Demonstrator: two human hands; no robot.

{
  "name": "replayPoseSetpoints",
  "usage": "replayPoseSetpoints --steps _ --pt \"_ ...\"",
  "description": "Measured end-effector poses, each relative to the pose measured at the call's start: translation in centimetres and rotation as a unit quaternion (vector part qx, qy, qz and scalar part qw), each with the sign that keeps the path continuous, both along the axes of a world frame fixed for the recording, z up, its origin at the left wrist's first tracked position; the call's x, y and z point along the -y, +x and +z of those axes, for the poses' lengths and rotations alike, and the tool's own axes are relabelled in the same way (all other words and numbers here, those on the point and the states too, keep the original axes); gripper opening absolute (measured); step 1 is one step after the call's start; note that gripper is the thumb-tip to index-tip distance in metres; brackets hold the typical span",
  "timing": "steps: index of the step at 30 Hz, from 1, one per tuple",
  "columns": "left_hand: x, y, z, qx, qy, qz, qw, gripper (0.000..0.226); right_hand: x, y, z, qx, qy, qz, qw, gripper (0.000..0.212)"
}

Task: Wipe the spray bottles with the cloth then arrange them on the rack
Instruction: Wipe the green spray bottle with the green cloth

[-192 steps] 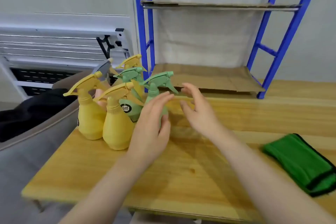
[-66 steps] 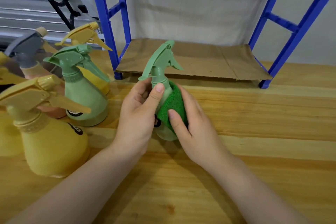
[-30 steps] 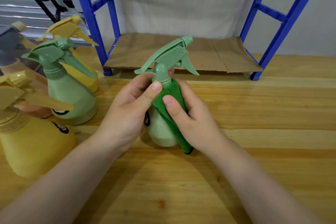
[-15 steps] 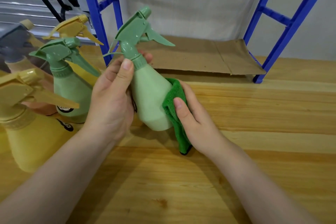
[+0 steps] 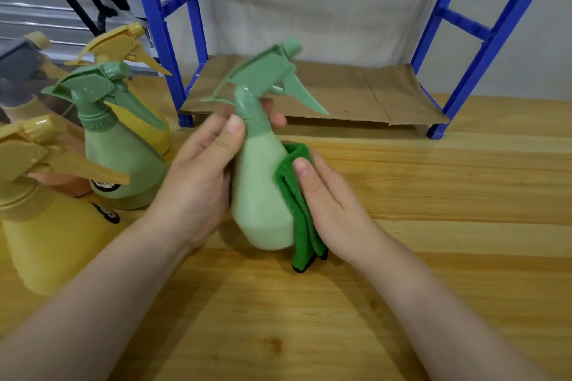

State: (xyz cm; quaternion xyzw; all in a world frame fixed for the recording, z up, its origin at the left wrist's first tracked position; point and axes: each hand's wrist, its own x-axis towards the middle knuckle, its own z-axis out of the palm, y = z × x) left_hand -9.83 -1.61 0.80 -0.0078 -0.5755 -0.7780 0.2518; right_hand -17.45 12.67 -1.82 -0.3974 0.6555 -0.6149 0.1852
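A pale green spray bottle (image 5: 260, 195) stands nearly upright at the middle of the wooden table (image 5: 433, 257). My left hand (image 5: 198, 185) grips its neck and left side, thumb on the collar. My right hand (image 5: 328, 204) holds a folded green cloth (image 5: 297, 213) against the bottle's right side. The blue rack (image 5: 173, 40) stands behind, its bottom shelf lined with brown cardboard (image 5: 356, 93) and bare. Several other spray bottles wait at the left: a green one (image 5: 120, 145), a yellow one (image 5: 46, 226) in front, another yellow one (image 5: 127, 46) behind.
A grey-topped bottle (image 5: 18, 71) sits at the far left edge, partly cut off. Grey metal shelving and a black bracket (image 5: 86, 6) lie behind the bottles. The rack's right post (image 5: 489, 40) meets the table at the back right.
The green bottle has come down from a left-leaning tilt to nearly upright and shifted right. The cloth stays pressed to its right side; earlier it was picked up from the table.
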Motion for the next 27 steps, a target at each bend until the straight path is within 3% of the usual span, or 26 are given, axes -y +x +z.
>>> replayPoseSetpoints --steps 6,12,19,24,27 --pt "-1.1 0.0 -1.1 0.060 0.007 -0.089 0.994 0.029 -0.1 0.1 0.8 -0.027 -0.008 0.011 1.000 0.032" --pt "-0.9 0.1 -1.0 0.065 0.021 -0.100 0.993 0.030 0.3 0.6 0.7 -0.078 0.010 -0.038 0.996 0.023" --pt "-0.6 0.1 -0.1 0.069 -0.084 -0.067 0.992 0.025 0.0 0.7 1.0 -0.179 0.067 -0.139 0.972 0.046" --pt "-1.9 0.0 -0.1 0.032 -0.051 -0.042 0.997 0.026 0.2 1.9 0.9 -0.323 0.092 -0.218 0.916 0.042" --pt "-1.8 0.1 -0.1 0.016 -0.025 -0.019 0.999 0.028 0.5 2.0 0.5 -0.295 0.087 -0.182 0.934 0.048"
